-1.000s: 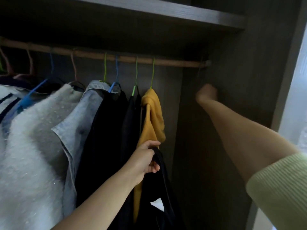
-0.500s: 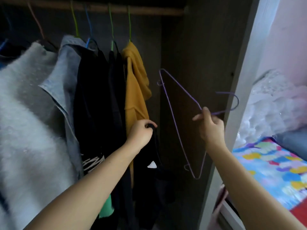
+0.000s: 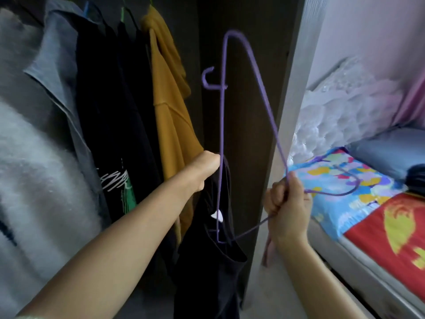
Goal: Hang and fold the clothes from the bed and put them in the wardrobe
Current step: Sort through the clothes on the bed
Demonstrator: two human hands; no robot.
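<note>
My left hand [image 3: 203, 171] grips a black garment [image 3: 207, 261] by its top edge, and the cloth hangs down in front of the open wardrobe. My right hand [image 3: 285, 201] is closed around the neck of a purple wire hanger [image 3: 250, 65]. The hanger stands on end, with its hook pointing right over the bed. Its lower corner sits inside the garment's neck opening. Inside the wardrobe hang a mustard top [image 3: 170, 107], black clothes [image 3: 108, 107], a grey shirt [image 3: 57, 61] and a white fluffy coat [image 3: 30, 180].
The wardrobe's dark side panel [image 3: 253, 88] and pale door frame [image 3: 296, 88] stand just behind the hanger. To the right is the bed [image 3: 368, 203] with a colourful sheet, a grey pillow [image 3: 388, 153] and a dark folded item [image 3: 416, 178].
My right hand took the purple hanger from the rail end and brought it down. It has turned upright and closer to the black garment, its lower corner now inside the neck. The view has tilted downward.
</note>
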